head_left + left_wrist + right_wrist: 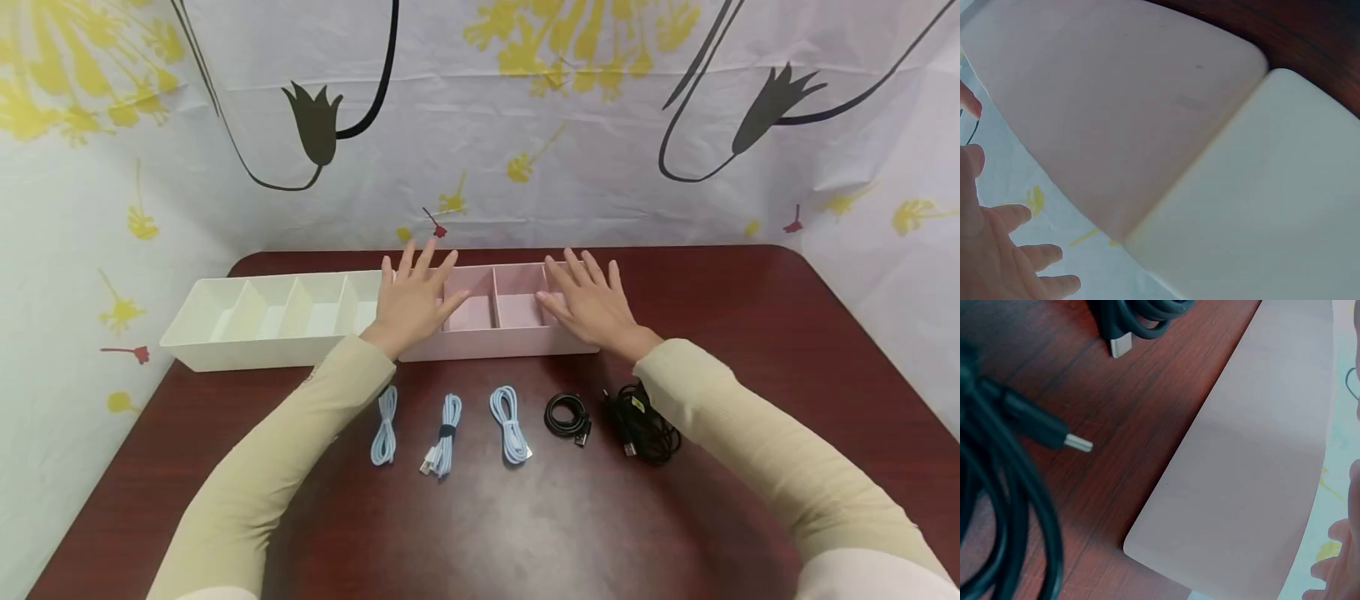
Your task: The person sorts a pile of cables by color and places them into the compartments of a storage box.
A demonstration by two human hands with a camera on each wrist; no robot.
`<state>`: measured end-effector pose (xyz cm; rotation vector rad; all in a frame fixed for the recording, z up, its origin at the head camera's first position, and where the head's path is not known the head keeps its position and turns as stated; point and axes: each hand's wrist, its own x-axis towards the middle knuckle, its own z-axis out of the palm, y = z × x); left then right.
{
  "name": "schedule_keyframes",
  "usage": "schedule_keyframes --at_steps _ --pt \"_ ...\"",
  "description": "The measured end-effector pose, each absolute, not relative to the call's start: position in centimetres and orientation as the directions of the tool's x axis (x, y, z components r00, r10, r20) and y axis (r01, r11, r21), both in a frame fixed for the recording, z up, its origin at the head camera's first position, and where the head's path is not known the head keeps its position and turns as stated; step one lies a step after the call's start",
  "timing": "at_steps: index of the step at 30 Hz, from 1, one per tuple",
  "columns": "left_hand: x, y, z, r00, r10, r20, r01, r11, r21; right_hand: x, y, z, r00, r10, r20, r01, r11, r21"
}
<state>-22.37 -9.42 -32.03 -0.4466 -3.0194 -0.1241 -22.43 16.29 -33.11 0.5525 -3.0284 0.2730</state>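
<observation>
My left hand [412,302] is spread with straight fingers over the place where a white divided box [255,354] meets a pink divided box [495,343]. Over the pink box's right end, my right hand [592,304] spreads its fingers too. Neither hand holds anything. In the left wrist view, the two boxes' front walls stand end to end, with the left hand's fingers [1041,256] past the rim. The right wrist view has the pink wall [1241,456] beside a black cable [1016,475], whose metal plug points toward it.
In front of the boxes lie a bundled light-blue cable [384,427], another with a black strap [447,433], a third blue one [510,427], a coiled black cable [567,417] and a larger black bundle [645,423]. A patterned cloth [600,192] hangs behind the dark red table [480,542].
</observation>
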Motion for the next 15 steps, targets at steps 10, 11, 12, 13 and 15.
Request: schedule_keyframes --at_steps 10,11,12,13,15 --pt "-21.3 -12.0 -32.1 -0.941 0.295 0.165 0.316 0.941 0.121 -22.0 17.1 -32.9 -0.927 -0.361 0.1 -0.373 0.912 -0.169" --pt "-21.2 -12.2 -32.1 -0.941 0.291 0.171 0.313 0.942 0.119 -21.9 17.2 -32.9 -0.927 -0.362 0.102 -0.374 0.912 -0.167" --pt "-21.2 -12.5 -32.1 -0.941 0.288 0.179 0.311 0.943 0.119 -21.9 17.3 -32.8 -0.927 -0.362 0.103 -0.375 0.912 -0.167" --pt "-21.1 -12.8 -32.0 -0.941 0.284 0.185 0.309 0.943 0.124 -21.9 17.3 -32.8 -0.926 -0.363 0.105 -0.376 0.911 -0.169" --pt "-21.0 -13.3 -31.8 -0.943 0.275 0.187 0.301 0.945 0.128 -21.9 17.5 -32.7 -0.926 -0.362 0.107 -0.376 0.909 -0.178"
